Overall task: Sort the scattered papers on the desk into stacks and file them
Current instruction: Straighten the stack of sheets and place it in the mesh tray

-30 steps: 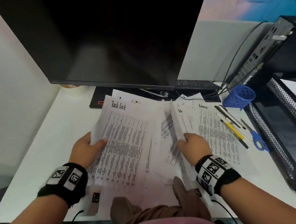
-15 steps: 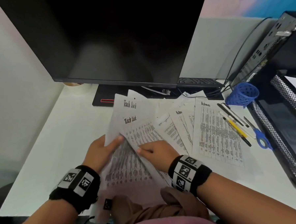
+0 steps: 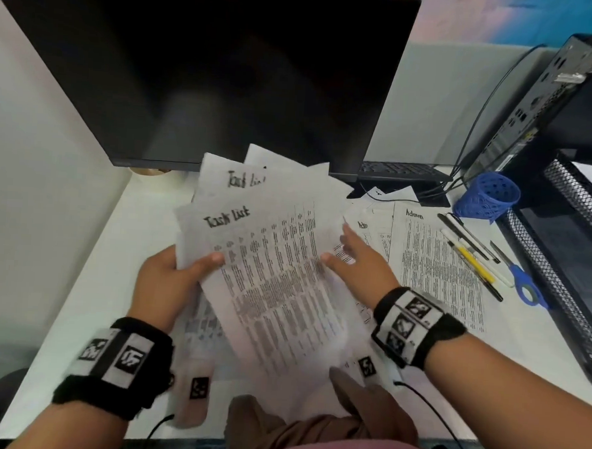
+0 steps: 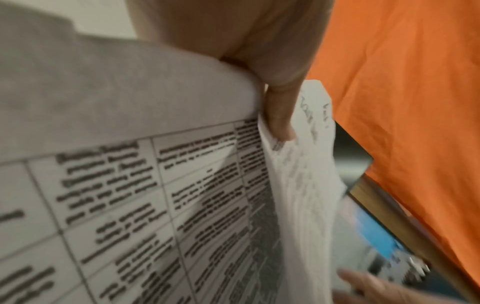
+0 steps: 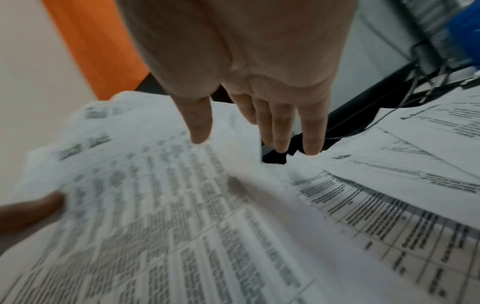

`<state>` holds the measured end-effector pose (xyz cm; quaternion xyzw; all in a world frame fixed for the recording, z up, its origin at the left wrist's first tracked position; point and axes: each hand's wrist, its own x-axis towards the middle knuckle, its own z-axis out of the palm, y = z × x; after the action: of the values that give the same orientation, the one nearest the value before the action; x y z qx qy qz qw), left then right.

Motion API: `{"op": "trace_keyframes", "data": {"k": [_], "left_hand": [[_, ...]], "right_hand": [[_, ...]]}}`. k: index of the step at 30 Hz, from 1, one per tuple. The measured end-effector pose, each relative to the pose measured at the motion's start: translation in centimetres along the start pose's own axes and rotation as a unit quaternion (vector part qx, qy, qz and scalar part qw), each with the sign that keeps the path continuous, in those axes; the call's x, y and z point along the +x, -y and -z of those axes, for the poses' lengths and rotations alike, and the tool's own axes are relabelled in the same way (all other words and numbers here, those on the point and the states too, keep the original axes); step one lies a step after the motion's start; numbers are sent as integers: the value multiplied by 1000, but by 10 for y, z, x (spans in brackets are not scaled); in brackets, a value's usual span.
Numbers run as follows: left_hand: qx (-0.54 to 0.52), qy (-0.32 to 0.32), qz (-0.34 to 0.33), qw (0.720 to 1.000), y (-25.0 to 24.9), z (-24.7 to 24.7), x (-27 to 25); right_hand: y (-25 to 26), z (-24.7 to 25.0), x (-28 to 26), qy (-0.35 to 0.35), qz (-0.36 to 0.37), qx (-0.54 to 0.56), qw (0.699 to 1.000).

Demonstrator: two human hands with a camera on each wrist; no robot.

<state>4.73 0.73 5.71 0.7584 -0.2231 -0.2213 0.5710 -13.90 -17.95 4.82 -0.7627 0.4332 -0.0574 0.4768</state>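
A fanned stack of printed "Task List" papers (image 3: pixel 269 257) is tilted up off the white desk (image 3: pixel 79 281). My left hand (image 3: pixel 196 267) grips its left edge, thumb on top and fingers underneath. In the left wrist view one finger (image 4: pixel 278 115) curls over the edge of the sheets (image 4: pixel 155 205). My right hand (image 3: pixel 351 258) hovers at the stack's right edge with straight, spread fingers (image 5: pixel 283 131) and holds nothing. To its right, "Admin" sheets (image 3: pixel 436 266) lie flat and overlapping on the desk, also seen in the right wrist view (image 5: pixel 415 185).
A dark monitor (image 3: pixel 227 66) stands close behind the papers, with a keyboard (image 3: pixel 400 168) and cables beyond. At the right are a blue mesh pen cup (image 3: pixel 488 196), pens (image 3: pixel 471 254), blue-handled scissors (image 3: pixel 524 284), a black mesh tray (image 3: pixel 576 273) and a computer tower (image 3: pixel 551 100).
My right hand carried a sheet leftward onto the Task List stack, let go and opened. My left hand lifted and tilted the gathered stack.
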Motion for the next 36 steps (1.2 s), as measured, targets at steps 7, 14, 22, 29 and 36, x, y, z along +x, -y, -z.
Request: {"op": "trace_keyframes", "data": {"k": [7, 14, 22, 29, 36], "left_hand": [[-110, 53, -27, 992, -29, 42, 10], [-150, 85, -56, 983, -46, 48, 14], [-144, 92, -35, 985, -48, 25, 11], [-136, 186, 1, 973, -37, 17, 10], [0, 113, 22, 993, -34, 1, 6]], "right_hand": [[14, 9, 5, 10, 59, 159, 985], [42, 1, -6, 9, 104, 305, 947], [41, 11, -6, -83, 64, 284, 953], [12, 46, -11, -99, 33, 387, 916], [-20, 71, -22, -102, 33, 272, 956]]}}
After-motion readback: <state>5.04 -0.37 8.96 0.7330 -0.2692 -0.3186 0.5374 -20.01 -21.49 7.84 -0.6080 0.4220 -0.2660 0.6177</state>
